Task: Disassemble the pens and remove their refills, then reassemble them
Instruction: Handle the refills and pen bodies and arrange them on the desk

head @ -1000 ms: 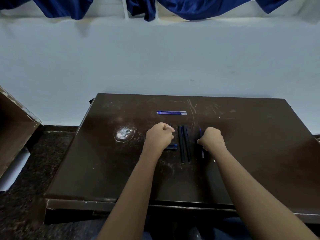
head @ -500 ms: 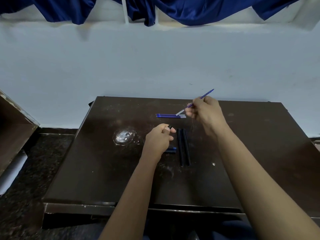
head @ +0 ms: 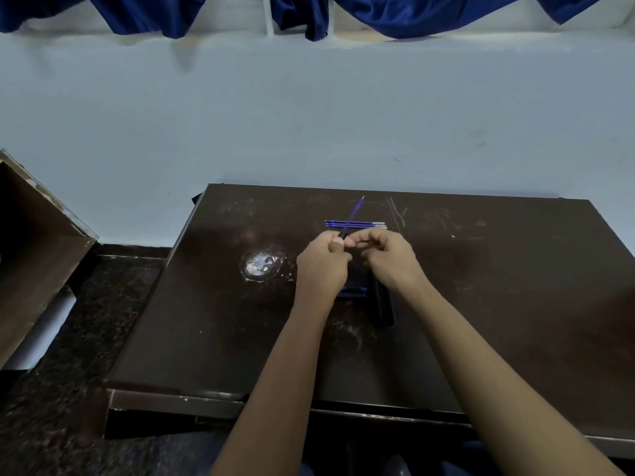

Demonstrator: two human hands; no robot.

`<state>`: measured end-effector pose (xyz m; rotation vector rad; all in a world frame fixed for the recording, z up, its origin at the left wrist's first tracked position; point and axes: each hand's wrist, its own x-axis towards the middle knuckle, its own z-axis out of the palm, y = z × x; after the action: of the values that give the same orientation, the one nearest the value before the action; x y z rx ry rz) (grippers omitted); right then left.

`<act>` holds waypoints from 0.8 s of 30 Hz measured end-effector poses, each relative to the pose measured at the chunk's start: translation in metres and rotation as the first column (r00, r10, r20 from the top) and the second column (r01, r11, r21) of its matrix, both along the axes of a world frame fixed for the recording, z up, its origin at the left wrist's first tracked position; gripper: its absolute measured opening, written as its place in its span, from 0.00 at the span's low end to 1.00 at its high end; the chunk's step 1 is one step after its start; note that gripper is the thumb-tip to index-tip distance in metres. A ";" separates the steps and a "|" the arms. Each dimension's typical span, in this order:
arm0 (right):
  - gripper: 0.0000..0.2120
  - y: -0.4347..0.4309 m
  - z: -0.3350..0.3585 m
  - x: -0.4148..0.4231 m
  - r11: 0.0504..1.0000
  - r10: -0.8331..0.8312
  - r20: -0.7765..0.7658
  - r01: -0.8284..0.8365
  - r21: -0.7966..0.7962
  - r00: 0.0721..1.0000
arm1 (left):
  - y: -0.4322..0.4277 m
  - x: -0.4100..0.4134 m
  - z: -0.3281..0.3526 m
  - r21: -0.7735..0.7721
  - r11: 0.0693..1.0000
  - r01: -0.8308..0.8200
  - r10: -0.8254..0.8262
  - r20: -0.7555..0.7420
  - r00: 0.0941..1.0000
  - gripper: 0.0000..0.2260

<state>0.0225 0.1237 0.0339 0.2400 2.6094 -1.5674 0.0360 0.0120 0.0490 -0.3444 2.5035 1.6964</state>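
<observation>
My left hand (head: 323, 266) is closed around a dark pen barrel that is almost fully hidden in the fist. A blue refill (head: 354, 214) sticks up and away from the top of that fist, tip toward the far edge. My right hand (head: 388, 259) is right beside it, fingertips pinched at the refill's lower end where it meets the barrel. Two loose blue refills (head: 364, 224) lie side by side on the dark wooden table (head: 515, 286) just beyond my hands. Black pen barrels (head: 383, 307) and a blue pen part (head: 350, 293) lie under my wrists.
A whitish worn patch (head: 263, 264) marks the table left of my hands. A pale wall stands behind the table, with blue cloth (head: 429, 12) hanging above. A brown board (head: 37, 242) leans at the far left over a dark speckled floor.
My right hand picked a blue refill off the table, lifted it, then brought it left to my left hand. The refill now stands out of the barrel held in the left fist.
</observation>
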 end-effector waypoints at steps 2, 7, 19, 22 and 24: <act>0.18 0.003 -0.012 0.004 0.952 0.090 0.018 -0.092 0.293 0.996 | -0.002 -0.001 0.001 0.019 0.999 -0.032 0.032 -0.029 0.999 0.12; 0.19 -0.005 -0.036 0.013 0.723 0.249 0.310 -0.389 0.571 0.918 | -0.002 0.001 0.004 0.028 0.999 -0.029 0.030 -0.024 0.999 0.13; 0.08 0.001 -0.037 0.003 0.916 -0.023 -0.015 0.027 0.401 1.000 | 0.000 0.003 0.006 -0.014 1.000 0.009 -0.010 -0.016 1.000 0.12; 0.02 0.016 -0.004 -0.006 0.923 -0.367 -0.109 0.348 -0.164 0.924 | 0.002 0.002 0.007 -0.005 1.000 0.009 -0.009 0.001 1.000 0.13; 0.06 0.024 0.020 -0.009 0.764 -0.436 -0.042 0.345 -0.545 0.899 | 0.003 0.002 0.006 0.008 1.000 0.016 -0.016 -0.003 1.000 0.14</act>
<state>0.0138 0.1478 0.0538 0.6679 2.1939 -2.4736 0.0384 0.0151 0.0554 -0.3209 2.4946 1.7015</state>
